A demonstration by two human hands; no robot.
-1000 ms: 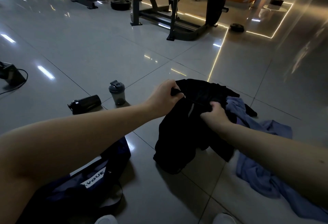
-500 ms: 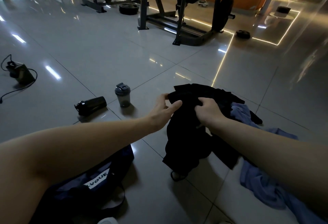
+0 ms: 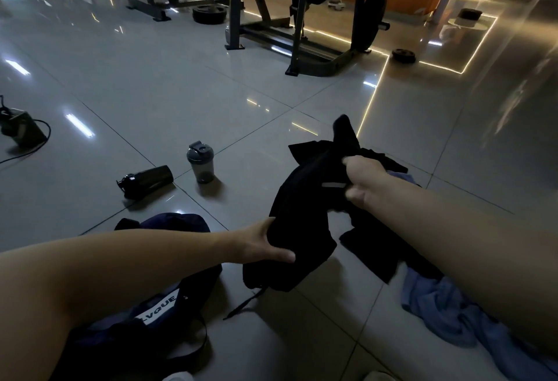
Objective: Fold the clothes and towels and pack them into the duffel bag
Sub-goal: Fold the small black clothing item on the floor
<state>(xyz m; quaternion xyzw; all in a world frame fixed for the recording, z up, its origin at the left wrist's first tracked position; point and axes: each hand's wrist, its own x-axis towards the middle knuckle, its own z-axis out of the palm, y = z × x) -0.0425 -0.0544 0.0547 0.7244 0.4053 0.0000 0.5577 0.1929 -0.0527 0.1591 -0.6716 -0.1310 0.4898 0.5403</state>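
the black garment (image 3: 302, 217) hangs bunched above the middle of the floor (image 3: 181, 93), lifted clear of the tiles except for a loose part that trails down to the right. a pale strip shows on its cloth just beside the right hand (image 3: 362, 182), and a thin cord dangles from its lower end.

the right hand is closed in a fist round the upper folds of the garment. the left hand (image 3: 262, 244) grips the lower part, its thumb pressed across the front of the fabric and its fingers hidden behind it.

a blue cloth (image 3: 447, 314) lies crumpled on the floor to the right, partly under the garment and the right forearm. the dark duffel bag (image 3: 175, 226) sits toward the near left edge of the floor, under the left forearm, with a white label on its side and a strap looping off it.

beyond the bag a black bottle (image 3: 148, 179) lies on its side, and a grey shaker bottle (image 3: 200, 163) stands upright just beside it. a small device with a cable (image 3: 21, 129) rests at the floor's left edge. at the far edge stand a weight bench frame (image 3: 299, 18) and two loose weight plates (image 3: 209, 14).
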